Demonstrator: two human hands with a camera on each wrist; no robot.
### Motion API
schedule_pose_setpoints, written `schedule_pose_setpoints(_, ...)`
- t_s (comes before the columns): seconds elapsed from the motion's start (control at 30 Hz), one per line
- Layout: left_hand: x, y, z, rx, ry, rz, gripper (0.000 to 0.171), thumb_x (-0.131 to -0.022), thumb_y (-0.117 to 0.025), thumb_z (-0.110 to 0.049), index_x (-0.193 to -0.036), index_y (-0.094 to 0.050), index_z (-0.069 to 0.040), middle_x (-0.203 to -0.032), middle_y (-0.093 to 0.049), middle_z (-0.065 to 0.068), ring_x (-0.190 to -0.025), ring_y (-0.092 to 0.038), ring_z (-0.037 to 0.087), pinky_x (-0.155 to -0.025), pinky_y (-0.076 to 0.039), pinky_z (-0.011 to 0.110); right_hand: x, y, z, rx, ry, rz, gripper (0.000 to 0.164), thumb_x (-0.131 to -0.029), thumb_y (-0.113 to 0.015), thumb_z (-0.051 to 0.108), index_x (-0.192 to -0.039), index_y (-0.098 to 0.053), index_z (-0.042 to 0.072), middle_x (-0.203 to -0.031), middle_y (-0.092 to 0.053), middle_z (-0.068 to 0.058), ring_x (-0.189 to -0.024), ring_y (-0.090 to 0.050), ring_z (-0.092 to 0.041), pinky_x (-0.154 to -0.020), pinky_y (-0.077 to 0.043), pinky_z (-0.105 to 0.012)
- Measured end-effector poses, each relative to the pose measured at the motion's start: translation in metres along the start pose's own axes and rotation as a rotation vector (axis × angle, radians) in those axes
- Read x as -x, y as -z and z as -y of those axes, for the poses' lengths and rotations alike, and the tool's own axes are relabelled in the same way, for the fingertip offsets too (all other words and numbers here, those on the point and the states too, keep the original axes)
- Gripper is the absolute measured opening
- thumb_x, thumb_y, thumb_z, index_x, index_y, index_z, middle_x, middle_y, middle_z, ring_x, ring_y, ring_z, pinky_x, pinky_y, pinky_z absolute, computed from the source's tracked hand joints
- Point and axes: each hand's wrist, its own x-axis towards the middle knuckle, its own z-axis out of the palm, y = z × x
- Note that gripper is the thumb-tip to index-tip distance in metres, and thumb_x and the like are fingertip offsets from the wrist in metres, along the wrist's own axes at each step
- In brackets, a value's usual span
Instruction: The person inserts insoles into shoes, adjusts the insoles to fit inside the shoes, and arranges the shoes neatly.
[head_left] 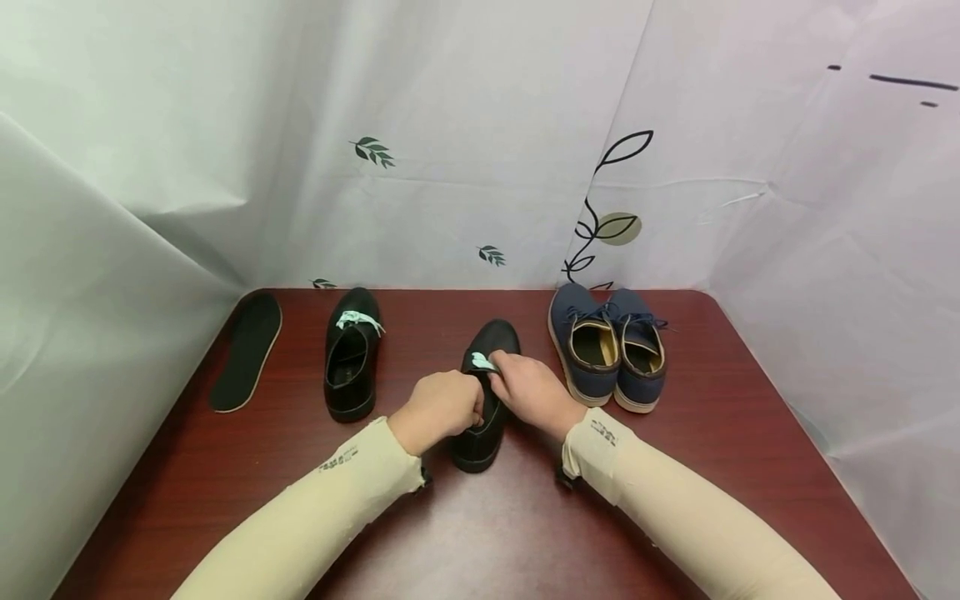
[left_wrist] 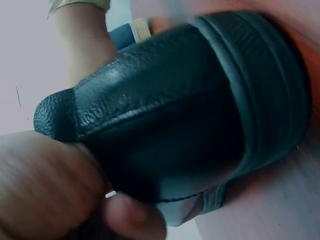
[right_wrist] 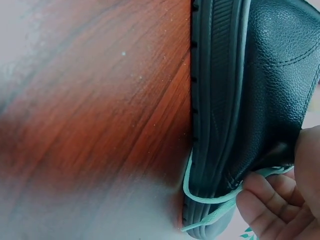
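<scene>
A black leather lace-up shoe with pale mint laces stands mid-table, its toe toward the back wall. Over its opening, my left hand is curled, thumb and fingers closing on dark material at the shoe; its exact edge is hidden. My right hand grips the upper near the laces from the right side. In the right wrist view its fingers bend against the shoe beside the lace, which loops down over the sole. The left wrist view looks into the dark heel opening.
To the left stands a matching black shoe with mint laces. Farther left lies a black insole. A pair of navy shoes with tan-lined openings sits at the right. White sheeting hangs around the reddish-brown table.
</scene>
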Motion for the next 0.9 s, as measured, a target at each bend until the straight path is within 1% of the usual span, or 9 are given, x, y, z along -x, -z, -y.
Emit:
schedule_pose_setpoints(0.03,0.001,-0.002,0.0,-0.018,-0.01,-0.024,0.03,-0.085,-0.079,-0.034,-0.059,-0.066,-0.027,-0.065,-0.069,-0.006,-0.059,-0.061,0.015,-0.056,-0.057,0.036,0.0,0.0,0.0,0.002,-0.002,0.003,0.014,-0.098,-0.059,0.018,-0.109,-0.059,0.008,-0.086,-0.07,-0.007,-0.075,-0.064,-0.019,-0.069,-0.058,-0.043)
schedule_pose_setpoints(0.13,0.007,-0.007,0.001,-0.081,-0.068,-0.136,0.029,-0.086,-0.077,-0.043,-0.063,-0.071,-0.026,-0.077,-0.072,0.001,-0.06,-0.061,0.019,-0.056,-0.061,0.04,0.0,0.001,0.001,0.01,-0.006,0.023,0.014,-0.1,-0.058,0.019,-0.109,-0.059,0.008,-0.085,-0.068,-0.006,-0.072,-0.062,-0.018,-0.067,-0.057,-0.042)
schedule_pose_setpoints(0.23,0.011,-0.009,0.007,-0.078,-0.205,-0.212,0.031,-0.091,-0.07,-0.045,-0.069,-0.073,-0.024,-0.081,-0.066,0.001,-0.063,-0.059,0.017,-0.055,-0.059,0.037,-0.001,0.001,0.001,0.014,-0.002,0.026,0.013,-0.1,-0.057,0.019,-0.108,-0.058,0.008,-0.082,-0.066,-0.005,-0.07,-0.061,-0.017,-0.065,-0.057,-0.04)
schedule_pose_setpoints(0.3,0.014,-0.009,0.011,-0.01,-0.305,-0.199,0.034,-0.096,-0.064,-0.044,-0.07,-0.07,-0.024,-0.074,-0.061,-0.003,-0.062,-0.055,0.014,-0.055,-0.054,0.033,0.0,0.001,0.0,0.016,-0.003,0.03,0.012,-0.1,-0.057,0.018,-0.107,-0.058,0.008,-0.08,-0.065,-0.004,-0.069,-0.06,-0.017,-0.063,-0.055,-0.039)
schedule_pose_setpoints(0.37,0.016,-0.008,0.016,0.073,-0.39,-0.149,0.038,-0.099,-0.06,-0.045,-0.067,-0.065,-0.025,-0.064,-0.057,-0.009,-0.059,-0.053,0.009,-0.055,-0.048,0.029,0.0,0.001,-0.001,0.016,-0.007,0.032,0.011,-0.1,-0.057,0.018,-0.106,-0.058,0.008,-0.078,-0.064,-0.004,-0.067,-0.059,-0.017,-0.062,-0.054,-0.038)
schedule_pose_setpoints(0.43,0.02,-0.006,0.019,0.122,-0.431,-0.1,0.038,-0.099,-0.057,-0.048,-0.068,-0.064,-0.028,-0.06,-0.058,-0.013,-0.057,-0.053,0.005,-0.056,-0.046,0.028,0.0,0.001,-0.002,0.017,-0.012,0.037,0.011,-0.1,-0.056,0.018,-0.105,-0.057,0.008,-0.077,-0.063,-0.004,-0.067,-0.058,-0.017,-0.062,-0.053,-0.037)
schedule_pose_setpoints(0.6,0.029,-0.002,0.018,0.065,-0.434,-0.068,0.036,-0.093,-0.058,-0.06,-0.08,-0.072,-0.03,-0.07,-0.068,-0.012,-0.062,-0.057,0.005,-0.056,-0.051,0.032,0.0,0.001,-0.002,0.015,-0.015,0.027,0.011,-0.1,-0.056,0.018,-0.105,-0.058,0.009,-0.077,-0.064,-0.004,-0.067,-0.059,-0.016,-0.062,-0.053,-0.037)
schedule_pose_setpoints(0.77,0.029,-0.009,0.015,0.022,-0.388,-0.016,0.042,-0.09,-0.059,-0.065,-0.084,-0.076,-0.026,-0.08,-0.062,-0.009,-0.061,-0.053,0.01,-0.052,-0.046,0.033,0.0,0.001,0.0,0.014,-0.026,0.027,0.011,-0.1,-0.056,0.018,-0.104,-0.058,0.008,-0.077,-0.064,-0.004,-0.067,-0.06,-0.016,-0.062,-0.055,-0.037)
schedule_pose_setpoints(0.9,0.026,-0.017,0.014,0.018,-0.369,-0.002,0.037,-0.092,-0.061,-0.057,-0.084,-0.078,-0.025,-0.083,-0.056,-0.006,-0.056,-0.051,0.012,-0.052,-0.045,0.034,0.0,0.001,0.002,0.019,-0.025,0.041,0.011,-0.1,-0.056,0.019,-0.104,-0.057,0.008,-0.077,-0.064,-0.004,-0.067,-0.06,-0.016,-0.062,-0.054,-0.037)
